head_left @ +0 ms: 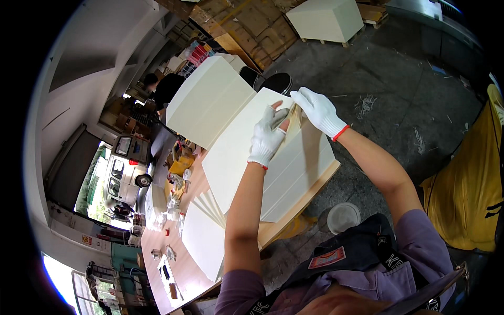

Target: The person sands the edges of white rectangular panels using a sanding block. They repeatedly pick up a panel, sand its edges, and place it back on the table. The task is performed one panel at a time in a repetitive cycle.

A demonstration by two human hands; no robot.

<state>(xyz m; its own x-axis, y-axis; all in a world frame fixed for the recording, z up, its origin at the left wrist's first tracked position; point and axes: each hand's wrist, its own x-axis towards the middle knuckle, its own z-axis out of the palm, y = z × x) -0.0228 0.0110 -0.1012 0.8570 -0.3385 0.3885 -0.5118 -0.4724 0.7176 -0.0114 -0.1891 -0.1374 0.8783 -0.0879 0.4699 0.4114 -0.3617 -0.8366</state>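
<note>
Dark apron [367,233] is sitting nearest to us. White paper stack [236,157] is resting on tabletop [197,176], directly beneath left hand [266,135], long axis seemingly running away and rightward. Fanned sheets [295,122] are standing between our hands, right hand [318,111] covering outer side, fingers nearly straight. Left fingers are half bending, thumb and index apart. Whether either is pinching paper, we cannot tell.

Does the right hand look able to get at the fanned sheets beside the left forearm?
Probably not directly: the left forearm crosses between the right hand and the fanned sheets, and that hand is at the big paper stack.
</note>
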